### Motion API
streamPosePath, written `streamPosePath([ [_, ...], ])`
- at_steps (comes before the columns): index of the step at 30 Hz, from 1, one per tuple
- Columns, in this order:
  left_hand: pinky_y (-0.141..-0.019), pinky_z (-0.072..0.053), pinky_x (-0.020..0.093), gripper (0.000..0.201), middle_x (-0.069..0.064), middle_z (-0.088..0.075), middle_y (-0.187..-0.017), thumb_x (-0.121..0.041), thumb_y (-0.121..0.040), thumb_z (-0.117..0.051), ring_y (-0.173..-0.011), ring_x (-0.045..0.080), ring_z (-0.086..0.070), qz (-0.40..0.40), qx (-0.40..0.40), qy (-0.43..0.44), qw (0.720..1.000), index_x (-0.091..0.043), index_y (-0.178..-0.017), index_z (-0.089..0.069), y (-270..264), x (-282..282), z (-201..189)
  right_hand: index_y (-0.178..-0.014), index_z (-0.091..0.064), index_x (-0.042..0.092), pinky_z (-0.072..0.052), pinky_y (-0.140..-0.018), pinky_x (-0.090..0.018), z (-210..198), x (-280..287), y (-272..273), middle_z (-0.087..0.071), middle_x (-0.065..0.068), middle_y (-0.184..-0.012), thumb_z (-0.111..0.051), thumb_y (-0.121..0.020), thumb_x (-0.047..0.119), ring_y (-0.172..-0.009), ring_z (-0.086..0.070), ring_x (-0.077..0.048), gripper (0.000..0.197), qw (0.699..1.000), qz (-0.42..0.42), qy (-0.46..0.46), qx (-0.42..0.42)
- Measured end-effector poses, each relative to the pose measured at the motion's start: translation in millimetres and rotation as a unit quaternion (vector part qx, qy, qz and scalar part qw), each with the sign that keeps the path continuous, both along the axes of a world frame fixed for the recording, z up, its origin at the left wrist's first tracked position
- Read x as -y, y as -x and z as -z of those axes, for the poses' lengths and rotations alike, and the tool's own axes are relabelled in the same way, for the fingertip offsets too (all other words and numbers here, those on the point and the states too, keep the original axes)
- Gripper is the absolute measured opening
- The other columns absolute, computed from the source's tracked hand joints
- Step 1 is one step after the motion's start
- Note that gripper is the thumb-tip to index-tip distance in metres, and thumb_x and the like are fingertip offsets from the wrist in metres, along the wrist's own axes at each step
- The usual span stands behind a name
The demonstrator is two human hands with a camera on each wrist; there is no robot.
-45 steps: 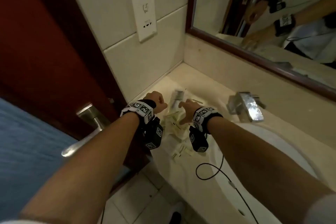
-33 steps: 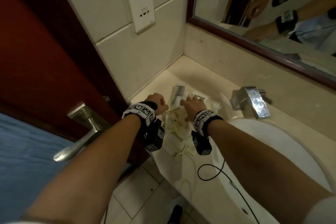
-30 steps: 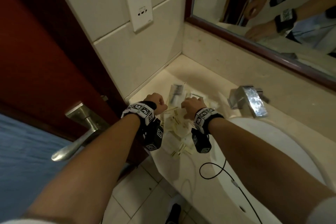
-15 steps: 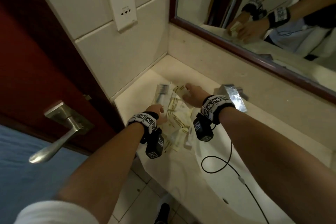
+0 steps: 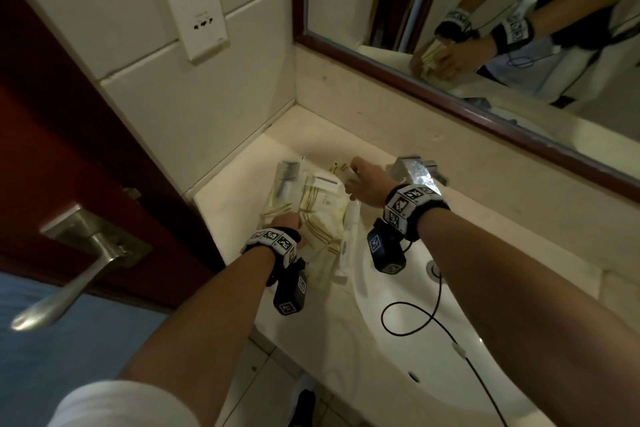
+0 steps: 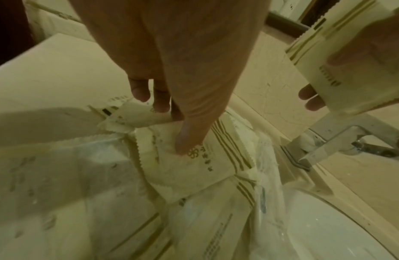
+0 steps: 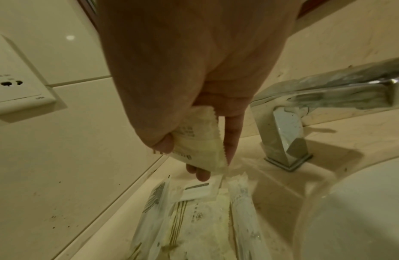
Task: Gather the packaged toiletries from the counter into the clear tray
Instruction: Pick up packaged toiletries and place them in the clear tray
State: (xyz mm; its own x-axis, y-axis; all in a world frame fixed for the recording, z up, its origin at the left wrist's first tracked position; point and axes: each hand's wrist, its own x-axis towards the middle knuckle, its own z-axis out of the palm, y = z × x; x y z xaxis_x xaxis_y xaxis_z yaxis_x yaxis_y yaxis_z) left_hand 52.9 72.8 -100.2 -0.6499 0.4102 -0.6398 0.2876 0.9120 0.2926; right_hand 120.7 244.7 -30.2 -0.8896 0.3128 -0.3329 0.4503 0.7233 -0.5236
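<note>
A pile of cream sachets [image 5: 322, 218] with gold stripes lies on the beige counter [image 5: 235, 191] left of the sink. A packaged comb [image 5: 285, 180] lies at its far left. My left hand [image 5: 282, 218] is on the pile. In the left wrist view its thumb presses a logo sachet [image 6: 194, 167] and its fingers [image 6: 149, 100] curl over a small sachet [image 6: 136, 117]. My right hand [image 5: 356, 177] is raised beside the faucet and pinches one sachet [image 7: 198, 139]. A thin clear edge [image 5: 303, 160] may belong to the tray, but I cannot make the tray out.
The chrome faucet [image 5: 415, 173] stands just right of my right hand, with the white basin [image 5: 398, 340] in front of it. A wall with a socket plate [image 5: 197, 3] and a door with a lever handle [image 5: 79, 274] close off the left. A mirror [image 5: 485, 10] is behind.
My right hand left the pile and moved back toward the faucet, carrying a sachet. My left hand stayed on the pile, a little nearer to me.
</note>
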Motion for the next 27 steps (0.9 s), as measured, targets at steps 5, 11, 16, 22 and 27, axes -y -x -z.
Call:
streamPosePath([
  [5,-0.076,-0.041,0.031,0.023,0.023,-0.059,-0.125,-0.017,-0.093,-0.053,-0.101,0.029,-0.061,0.048,0.006,0.007,0.999,0.002,-0.097,-0.064,1,3,-10,-0.1,-0.041,0.013,-0.058,-0.071,-0.04,-4,-1,-4,-0.069,-0.013,-0.097,-0.05,-0.092,0.024,-0.076,-0.071,-0.025,0.016,1.0,0.003,0.006,0.0],
  [11,-0.056,-0.033,0.025,0.045,0.003,-0.03,-0.06,-0.029,-0.09,-0.057,-0.053,0.016,-0.035,0.049,-0.02,-0.029,0.998,-0.015,-0.058,-0.03,10,8,-36,-0.098,-0.042,0.013,-0.054,-0.075,-0.039,-19,-3,-8,-0.065,-0.014,-0.101,-0.052,-0.091,0.026,-0.087,-0.066,-0.03,0.018,0.999,0.016,-0.024,0.018],
  [16,-0.057,-0.033,0.025,0.039,-0.002,-0.033,-0.064,-0.034,-0.09,-0.057,-0.06,0.016,-0.04,0.07,-0.07,-0.062,0.993,-0.016,-0.063,-0.036,12,3,-74,-0.089,-0.041,0.014,-0.034,-0.061,-0.03,-44,-12,-28,-0.048,-0.007,-0.092,-0.064,-0.084,0.03,-0.082,-0.047,-0.024,0.028,0.999,0.019,-0.039,-0.021],
  [22,-0.064,-0.036,0.028,0.037,-0.001,-0.039,-0.065,-0.032,-0.084,-0.062,-0.07,0.023,-0.045,0.064,-0.086,-0.126,0.986,-0.019,-0.063,-0.034,0,-39,-119,-0.076,-0.036,0.025,-0.032,-0.054,-0.03,-78,-34,-75,-0.047,0.003,-0.08,-0.071,-0.07,0.062,-0.068,-0.042,-0.015,0.052,0.994,0.087,-0.037,-0.057],
  [27,-0.062,-0.033,0.028,0.04,-0.001,-0.038,-0.059,-0.028,-0.079,-0.065,-0.066,0.024,-0.042,0.117,-0.086,-0.187,0.972,-0.02,-0.058,-0.032,-35,-92,-145,-0.081,-0.043,0.022,-0.037,-0.061,-0.028,-92,-62,-142,-0.051,0.004,-0.079,-0.073,-0.078,0.038,-0.07,-0.05,-0.018,0.034,0.981,0.157,-0.039,-0.105],
])
